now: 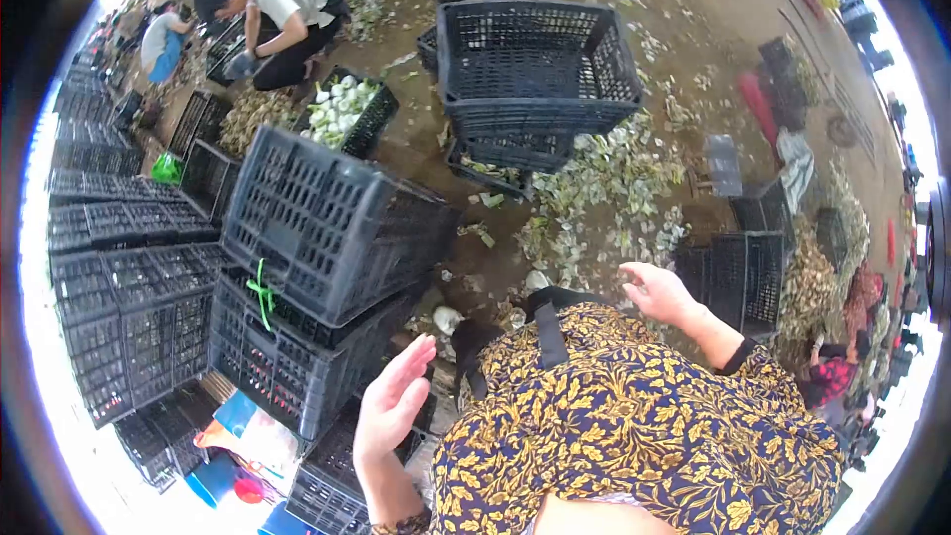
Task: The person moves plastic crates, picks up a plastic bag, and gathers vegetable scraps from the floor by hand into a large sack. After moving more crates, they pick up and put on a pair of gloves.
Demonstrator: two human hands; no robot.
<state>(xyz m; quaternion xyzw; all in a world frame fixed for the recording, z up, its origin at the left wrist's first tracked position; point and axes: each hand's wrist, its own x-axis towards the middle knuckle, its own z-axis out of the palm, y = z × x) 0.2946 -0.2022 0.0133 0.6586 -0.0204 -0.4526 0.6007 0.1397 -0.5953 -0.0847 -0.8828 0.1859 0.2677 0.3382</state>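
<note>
My left hand [394,398] is raised in front of me with fingers stretched out and nothing in it. The closest thing to it is a stack of black plastic crates on the left; the tilted top crate [302,223] rests on a lower crate [263,342] with a green tie [262,294] on its side. To the right, my right hand [659,292] hangs over the littered floor, empty, its thumb and fingers apart. A whitish bulb-like vegetable [447,319] lies on the ground between the stack and my body.
Ahead stand stacked black crates [540,104], with pale leaf trimmings [614,188] around them. A crate of white and green vegetables [347,114] sits near a crouching person [287,15]. Crates line the left side [129,327]; another dark crate [748,282] stands at right.
</note>
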